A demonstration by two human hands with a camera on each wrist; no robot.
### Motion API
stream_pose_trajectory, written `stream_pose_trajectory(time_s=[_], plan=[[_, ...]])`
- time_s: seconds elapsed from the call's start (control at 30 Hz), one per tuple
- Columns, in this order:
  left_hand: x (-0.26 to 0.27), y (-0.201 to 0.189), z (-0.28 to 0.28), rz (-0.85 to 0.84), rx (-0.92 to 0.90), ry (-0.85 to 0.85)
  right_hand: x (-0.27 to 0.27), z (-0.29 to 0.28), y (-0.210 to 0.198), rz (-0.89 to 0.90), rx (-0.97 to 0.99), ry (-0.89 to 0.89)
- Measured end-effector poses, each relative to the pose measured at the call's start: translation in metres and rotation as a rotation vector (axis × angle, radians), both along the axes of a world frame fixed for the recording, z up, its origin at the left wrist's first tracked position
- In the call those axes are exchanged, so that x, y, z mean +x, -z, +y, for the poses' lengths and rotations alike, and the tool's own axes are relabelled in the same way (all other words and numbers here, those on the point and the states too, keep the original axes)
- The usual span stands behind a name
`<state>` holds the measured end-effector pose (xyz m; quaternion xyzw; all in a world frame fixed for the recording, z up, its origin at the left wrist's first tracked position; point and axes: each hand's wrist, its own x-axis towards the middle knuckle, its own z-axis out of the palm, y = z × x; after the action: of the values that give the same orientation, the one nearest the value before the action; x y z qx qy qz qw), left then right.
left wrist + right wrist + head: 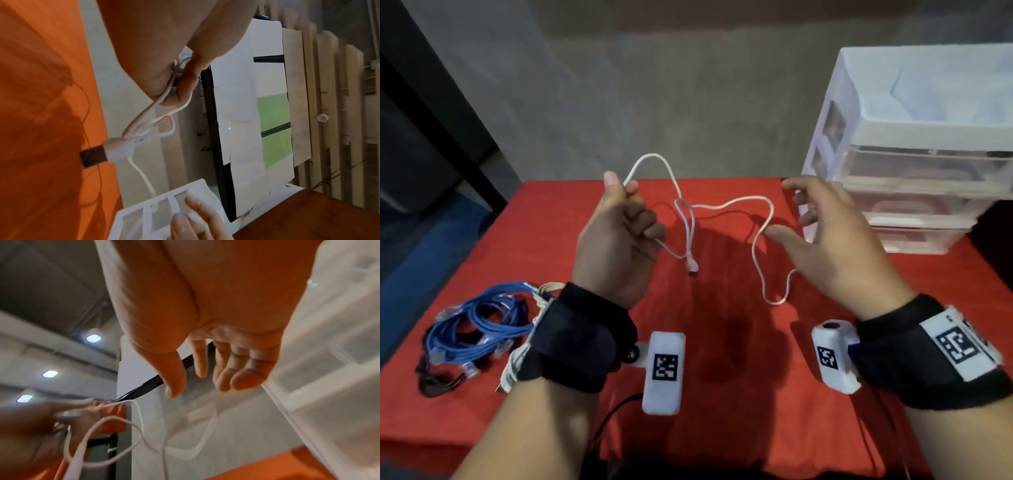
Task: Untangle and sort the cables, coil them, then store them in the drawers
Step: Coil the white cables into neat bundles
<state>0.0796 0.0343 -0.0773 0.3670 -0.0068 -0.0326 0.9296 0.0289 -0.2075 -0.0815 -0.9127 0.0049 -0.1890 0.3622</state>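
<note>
From where I stand, the stretch of white cable (726, 205) that runs through the left hand (616, 236) is hidden inside the curled fingers. Its far end slips behind the right hand (835, 240), so I cannot tell whether it touches that palm. The drawer unit (914, 150) is cut off by the right edge, and what lies in its drawers is a pale blur. The left wrist strap (582, 339) covers part of the blue cable bundle (479, 325). In the right wrist view the drawer fronts (329, 369) smear into haze.
</note>
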Motion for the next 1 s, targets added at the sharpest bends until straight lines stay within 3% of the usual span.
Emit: stream_pose_trajectory(time_s=[0.1,0.2,0.37,0.47,0.63,0.77,0.9,1.0], plan=[[-0.006,0.004,-0.005,0.034,-0.065,0.101,-0.002,0.018,-0.003,-0.179,-0.159,-0.177],[-0.014,0.008,-0.011,0.086,-0.113,0.196,-0.005,0.035,0.004,-0.116,-0.146,-0.381],[-0.025,0.007,-0.02,0.123,-0.029,0.244,-0.009,0.045,0.003,-0.104,-0.133,-0.476],[-0.025,0.008,-0.018,0.132,0.055,0.23,-0.012,0.04,-0.005,-0.093,-0.068,-0.424],[-0.029,0.014,-0.021,-0.028,0.491,0.196,-0.012,0.026,-0.015,-0.136,0.515,-0.213],[-0.037,0.015,-0.033,-0.197,0.71,0.251,-0.011,0.03,-0.008,-0.183,0.341,-0.169],[-0.039,0.015,-0.035,-0.328,0.866,0.083,-0.014,0.036,-0.002,-0.061,0.489,-0.215],[-0.036,0.017,-0.033,-0.322,0.791,-0.017,-0.014,0.032,0.002,-0.046,0.528,-0.147]])
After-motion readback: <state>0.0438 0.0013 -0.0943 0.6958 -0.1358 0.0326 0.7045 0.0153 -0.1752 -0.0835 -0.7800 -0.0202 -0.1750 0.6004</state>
